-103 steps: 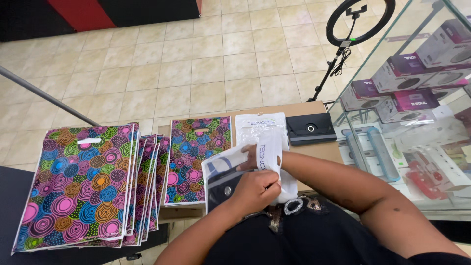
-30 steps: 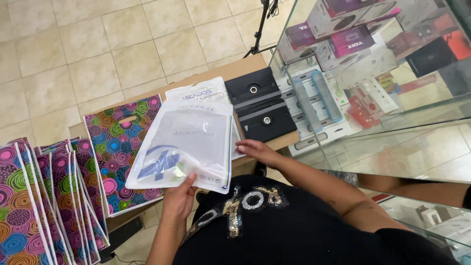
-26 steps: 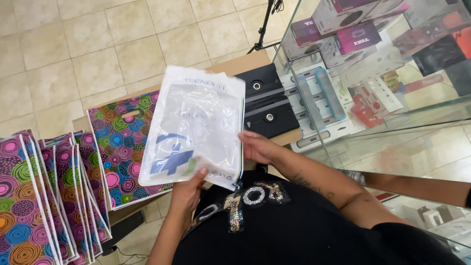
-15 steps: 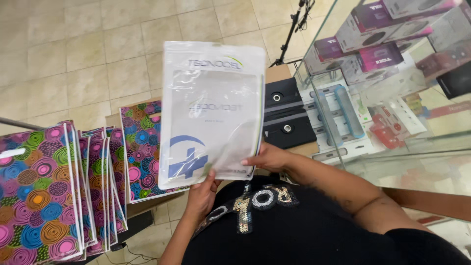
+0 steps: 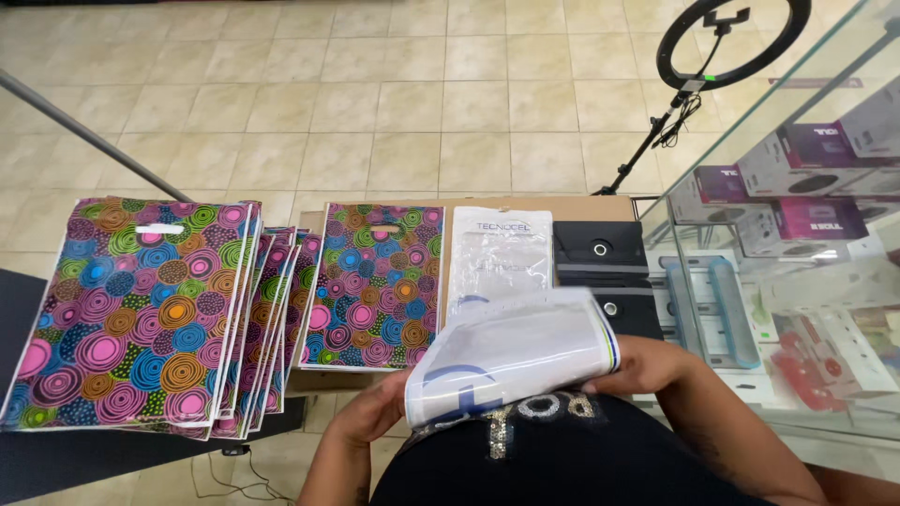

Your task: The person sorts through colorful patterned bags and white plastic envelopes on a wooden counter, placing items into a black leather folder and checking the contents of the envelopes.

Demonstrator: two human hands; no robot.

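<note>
We note bright, even indoor light, soft shadows, pale glare on the glass case (image 5: 797, 187), mild wide-angle bending at edges, and generally sharp focus.

**Both hands hold a curled white packet**

The left hand (image 5: 370, 412) and the right hand (image 5: 647, 361) hold a white plastic packet (image 5: 511, 351) with blue print, bent over near the person's body. On the counter (image 5: 600, 204) another white packet (image 5: 499, 258) lies flat, between a colourful circle-pattern bag (image 5: 375, 286) and two black cases (image 5: 600, 272). A fanned stack of the same colourful bags (image 5: 141, 314) lies further left. At the right stands a glass showcase (image 5: 797, 253) with boxes inside. A ring light (image 5: 731, 42) stands on the tiled floor (image 5: 375, 94).
</note>
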